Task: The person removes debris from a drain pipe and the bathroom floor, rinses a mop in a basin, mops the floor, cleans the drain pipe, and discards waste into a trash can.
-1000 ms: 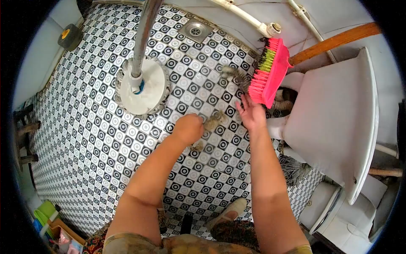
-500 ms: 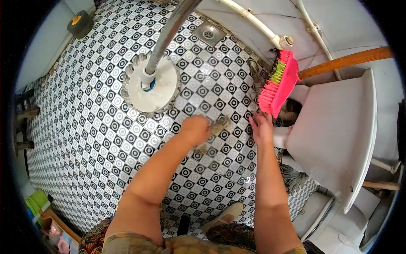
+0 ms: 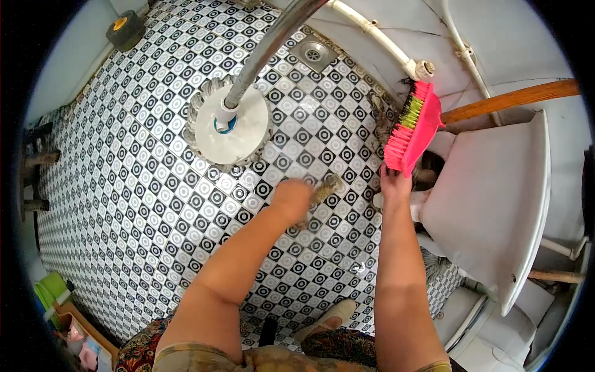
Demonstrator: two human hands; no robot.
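Note:
My left hand [image 3: 292,199], smeared by motion, is low over the patterned floor [image 3: 211,248]. It is closed on a dirty brownish rag [image 3: 327,188], which sticks out at the right of the fist and below it. Over by the white ceramic fixture [image 3: 489,186], my right hand [image 3: 395,182] reaches to the lower end of a broom [image 3: 424,129] with a pink head. The fingers that show are stretched out. Their tips are hidden at the bristles, and I cannot tell whether they touch the broom.
A round mop head [image 3: 240,137] with a metal pole [image 3: 273,46] stands ahead of my left hand. Beyond it lies a floor drain [image 3: 313,53]. White pipes [image 3: 375,34] run along the wall. At far left are dark wooden legs [image 3: 42,159]; a box [image 3: 87,328] sits at lower left.
My right hand has moved up and under the broom's lower end, hiding its fingertips. The left hand has shifted slightly with the rag. The whole view has slid a little right and down.

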